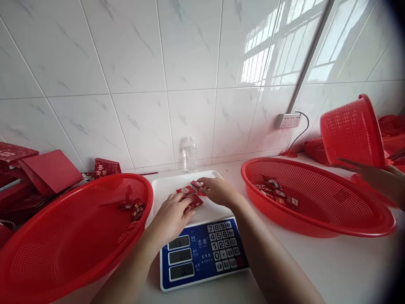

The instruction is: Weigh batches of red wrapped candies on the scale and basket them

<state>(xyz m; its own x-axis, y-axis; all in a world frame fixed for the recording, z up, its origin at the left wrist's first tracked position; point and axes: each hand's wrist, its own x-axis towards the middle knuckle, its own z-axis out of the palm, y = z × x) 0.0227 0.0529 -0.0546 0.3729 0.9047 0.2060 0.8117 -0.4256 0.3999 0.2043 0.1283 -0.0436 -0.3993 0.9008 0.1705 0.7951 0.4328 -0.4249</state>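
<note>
Both hands are resting on the white scale (177, 185) on the tabletop (332, 266). The left hand (171, 217) is pressing fingers on one red packet (193, 203). The right hand (218, 191) is covering another, one of three packets showing there. Two big red baskets (72, 240) are sitting either side.

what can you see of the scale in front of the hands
The white and blue electronic scale sits flat on the white counter between two red mesh baskets. Its white weighing tray carries small red packets, which both hands touch: left hand, right hand. The blue front panel has three small displays and a grey number keypad.
</note>
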